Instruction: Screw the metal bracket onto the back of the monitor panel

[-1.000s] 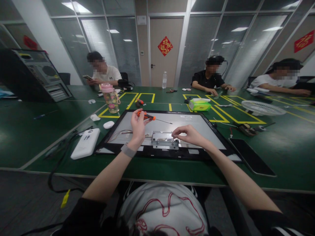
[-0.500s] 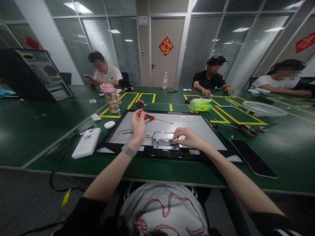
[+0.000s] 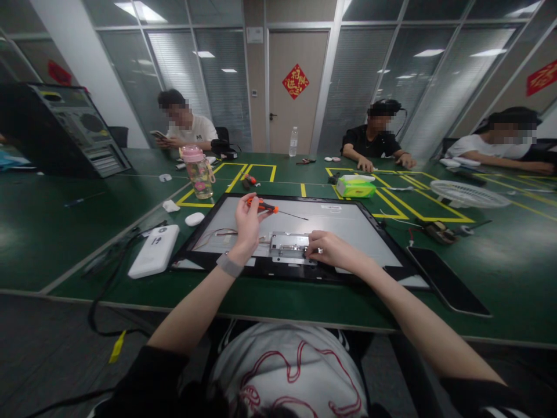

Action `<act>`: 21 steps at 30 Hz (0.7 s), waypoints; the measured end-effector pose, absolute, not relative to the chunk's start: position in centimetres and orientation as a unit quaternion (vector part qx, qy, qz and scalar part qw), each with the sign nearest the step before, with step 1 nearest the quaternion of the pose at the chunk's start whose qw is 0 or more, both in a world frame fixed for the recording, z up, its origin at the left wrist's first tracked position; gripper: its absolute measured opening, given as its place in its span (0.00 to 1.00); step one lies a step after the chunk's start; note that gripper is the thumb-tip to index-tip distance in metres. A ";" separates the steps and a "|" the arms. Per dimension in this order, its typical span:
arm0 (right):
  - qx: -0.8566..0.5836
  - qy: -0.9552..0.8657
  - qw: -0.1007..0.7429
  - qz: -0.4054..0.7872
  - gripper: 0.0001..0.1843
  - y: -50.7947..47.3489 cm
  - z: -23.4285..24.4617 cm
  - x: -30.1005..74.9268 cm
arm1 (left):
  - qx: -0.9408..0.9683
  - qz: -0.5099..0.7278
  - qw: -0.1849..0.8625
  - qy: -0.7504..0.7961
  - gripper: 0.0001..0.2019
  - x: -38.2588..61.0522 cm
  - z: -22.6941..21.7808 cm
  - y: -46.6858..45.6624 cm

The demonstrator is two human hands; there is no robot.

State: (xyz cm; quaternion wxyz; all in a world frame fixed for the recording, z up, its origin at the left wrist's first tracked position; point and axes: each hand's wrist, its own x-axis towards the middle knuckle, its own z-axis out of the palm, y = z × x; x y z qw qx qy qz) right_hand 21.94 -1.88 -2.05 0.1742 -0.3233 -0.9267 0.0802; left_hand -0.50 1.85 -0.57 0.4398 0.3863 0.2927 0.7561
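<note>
The silvery rectangular metal plate (image 3: 288,238) lies on the flat grey panel with black frame (image 3: 350,219), near the middle of the panel's near edge; the panel rests by the near edge of the green desk (image 3: 270,297). I judge the plate to be light and stiff, perhaps slippery, so it is better held by its short ends. The wide panel is probably fragile against pressing. The left hand (image 3: 247,225) is closed around the slim orange-and-black screwdriver (image 3: 263,205). The right hand (image 3: 333,251) has bent fingers at the plate's right end; whether they grip something, I cannot tell. Compared with one second ago, these fingers are lower, nearer to the plate's near right corner, while the left hand keeps almost the same pose.
</note>
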 end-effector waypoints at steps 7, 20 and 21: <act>-0.358 -0.913 0.131 0.144 0.09 -1.9 -1.6 22.0 | 0.400 0.747 0.444 0.291 0.12 -0.4 -1.0 2.1; -0.369 -0.914 0.124 0.113 0.09 -2.0 -1.6 21.9 | 0.421 0.734 0.449 0.288 0.11 -0.1 -0.9 1.7; -0.369 -0.914 0.125 0.114 0.09 -2.0 -1.6 22.0 | 0.424 0.731 0.449 0.288 0.11 0.0 -0.9 1.7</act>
